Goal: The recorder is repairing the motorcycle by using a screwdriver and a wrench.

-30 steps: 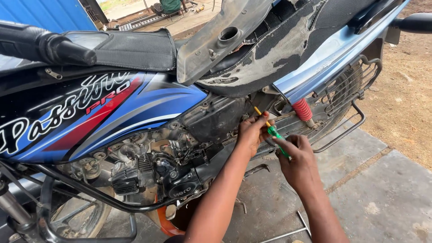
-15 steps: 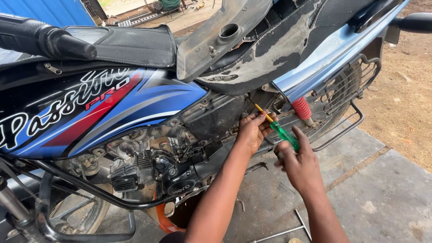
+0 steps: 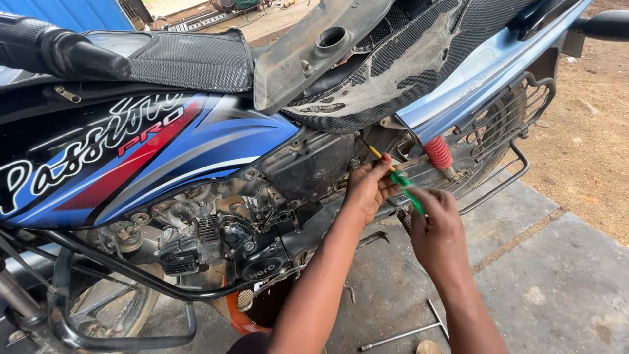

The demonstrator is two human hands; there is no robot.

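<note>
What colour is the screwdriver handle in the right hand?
Green, with a yellow part nearer the shaft; the screwdriver shows in the head view.

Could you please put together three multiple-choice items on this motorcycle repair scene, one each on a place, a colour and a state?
1. Where does the T-shaped metal tool lie?
A. on the seat
B. on the concrete floor beside the right forearm
C. in the left hand

2. What colour is the screwdriver handle?
A. green
B. white
C. black

3. How is the screwdriver held?
A. lying loose on the floor
C. in the left hand alone
B. right hand on the handle, left hand at the yellow shaft

Answers:
1 B, it rests on the floor under the motorcycle.
2 A, green shows above the right hand.
3 B, both hands grip it near the red spring.
</note>
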